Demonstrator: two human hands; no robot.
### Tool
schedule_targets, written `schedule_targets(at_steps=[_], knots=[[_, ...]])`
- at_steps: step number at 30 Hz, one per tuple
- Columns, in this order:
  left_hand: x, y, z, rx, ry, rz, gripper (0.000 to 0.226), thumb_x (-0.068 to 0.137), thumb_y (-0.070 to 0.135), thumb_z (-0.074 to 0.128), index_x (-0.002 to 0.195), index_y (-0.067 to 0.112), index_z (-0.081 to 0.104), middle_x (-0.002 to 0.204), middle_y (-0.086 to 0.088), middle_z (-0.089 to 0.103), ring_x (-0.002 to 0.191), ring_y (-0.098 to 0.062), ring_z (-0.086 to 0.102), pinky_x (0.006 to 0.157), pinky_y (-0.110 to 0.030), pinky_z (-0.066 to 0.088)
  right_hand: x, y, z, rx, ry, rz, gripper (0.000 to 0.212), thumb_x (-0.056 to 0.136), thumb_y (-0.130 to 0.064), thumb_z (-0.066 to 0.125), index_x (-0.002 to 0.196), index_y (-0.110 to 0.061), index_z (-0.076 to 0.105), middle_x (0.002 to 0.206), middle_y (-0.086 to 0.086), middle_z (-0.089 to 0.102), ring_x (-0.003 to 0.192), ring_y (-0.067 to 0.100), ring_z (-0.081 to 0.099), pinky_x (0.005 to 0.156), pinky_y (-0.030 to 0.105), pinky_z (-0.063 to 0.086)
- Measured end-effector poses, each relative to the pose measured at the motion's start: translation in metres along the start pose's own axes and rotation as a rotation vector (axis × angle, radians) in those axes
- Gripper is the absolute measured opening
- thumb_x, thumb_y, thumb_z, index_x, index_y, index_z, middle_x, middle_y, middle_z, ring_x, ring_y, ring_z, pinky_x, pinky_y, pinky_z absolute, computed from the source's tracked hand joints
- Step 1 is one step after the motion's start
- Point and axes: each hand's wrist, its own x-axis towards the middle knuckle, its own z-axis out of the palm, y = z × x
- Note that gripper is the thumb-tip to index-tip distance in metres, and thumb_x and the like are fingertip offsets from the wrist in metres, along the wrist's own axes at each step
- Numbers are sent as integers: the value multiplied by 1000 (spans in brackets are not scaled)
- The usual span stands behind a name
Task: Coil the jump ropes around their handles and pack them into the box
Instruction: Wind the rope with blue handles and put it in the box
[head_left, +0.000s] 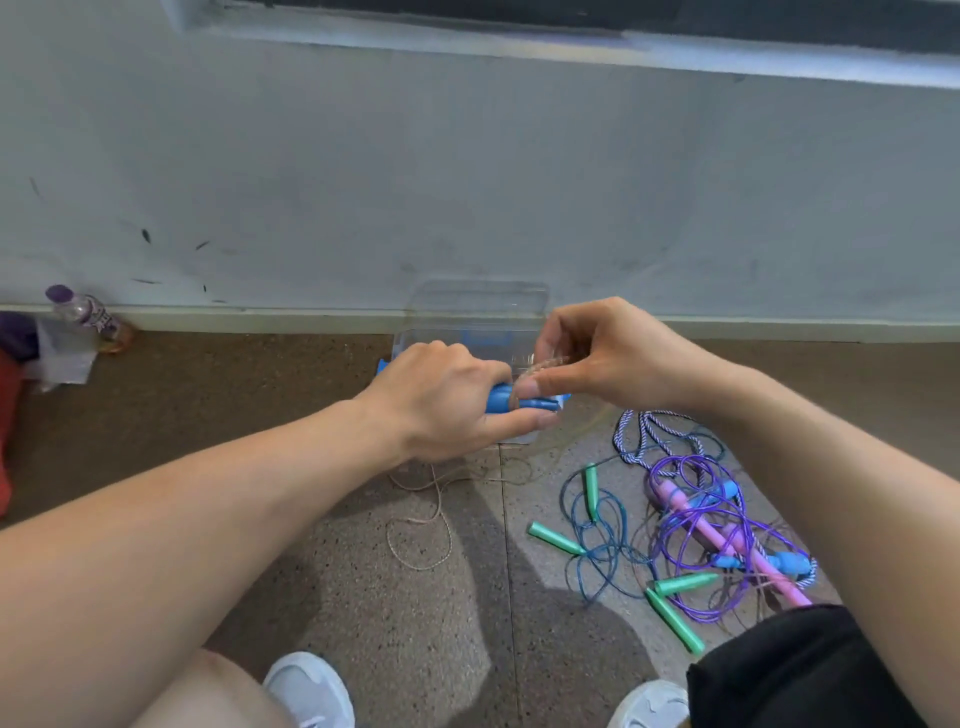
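Note:
My left hand (447, 400) grips a pair of blue handles (524, 404) held level above the floor. Right beside it, my right hand (592, 358) pinches the pale clear rope (540, 366) where it loops over the handles. The loose rest of that rope (421, 525) trails down onto the floor in curls. Behind my hands a clear plastic box (478, 317) with a blue latch stands against the wall; its inside is mostly hidden. On the floor at the right lies a tangle of other jump ropes (691, 530): green handles (675, 621), pink handles (727, 545), and a blue-white braided rope (654, 431).
A grey wall with a skirting board (260, 319) runs across close behind the box. A bottle with a purple cap (85, 312) and some cloth and paper lie at the far left. My knees and white shoes (311, 691) are at the bottom edge.

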Motion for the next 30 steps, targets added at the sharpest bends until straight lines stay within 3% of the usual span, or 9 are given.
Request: schedule_targets(at_steps=[4,9,12,15,19,23,25,27,30], knots=[[-1,7,-7,-281,167,107,53,91,74,21,63,31,36,52,-1,48,51,-25,43,52,-36,38,1,21,-12,337,-93,51,27,79,-33,77,92,-9,76,76,13,53,68,23,36,59,30,29],[10,2,-6,-475,258,-272,62,94,61,19,58,19,46,57,-5,55,63,-33,54,60,-40,43,9,31,16,410,35,129,16,94,-21,66,102,-28,78,67,-5,58,58,11,38,55,25,32],[15,-13,8,-353,137,-547,69,100,57,21,58,12,51,63,-7,59,71,-38,57,63,-39,42,4,18,40,-122,-9,114,31,100,-30,58,130,-28,65,76,-10,71,55,10,53,57,24,46],[13,-21,20,-193,-41,-637,72,99,59,18,76,11,67,84,-13,67,81,-37,59,69,-37,40,-14,-3,56,-511,-97,23,27,101,-35,50,106,-24,74,85,0,75,76,19,67,71,30,52],[7,-15,25,-170,-195,-472,71,97,58,16,79,11,65,98,-19,68,88,-37,58,73,-39,41,-18,-18,43,-573,43,-193,17,95,-34,56,88,-24,67,80,-9,67,76,15,61,70,32,48],[4,-12,16,-181,-259,-210,96,73,66,-9,109,13,63,91,-11,59,99,-37,57,71,-40,34,-1,-2,13,-199,168,-115,9,93,-27,67,86,-22,71,79,-8,65,72,5,56,71,28,45],[4,-10,9,-223,-267,-159,87,81,61,-6,113,12,58,94,-7,60,101,-33,55,77,-41,38,2,5,7,6,130,-47,10,91,-27,72,88,-18,75,80,-1,71,74,4,58,76,30,47],[2,-2,0,-339,-252,-137,59,95,45,4,99,17,57,84,4,54,93,-26,53,85,-44,41,1,6,5,161,85,-13,11,89,-25,74,89,-14,77,82,0,73,75,4,60,75,25,49],[2,6,-13,-450,-201,-131,59,95,39,10,73,19,61,72,1,50,76,-17,50,85,-45,43,4,11,3,331,65,70,12,82,-24,79,88,-14,78,74,-4,69,68,4,55,65,22,40]])
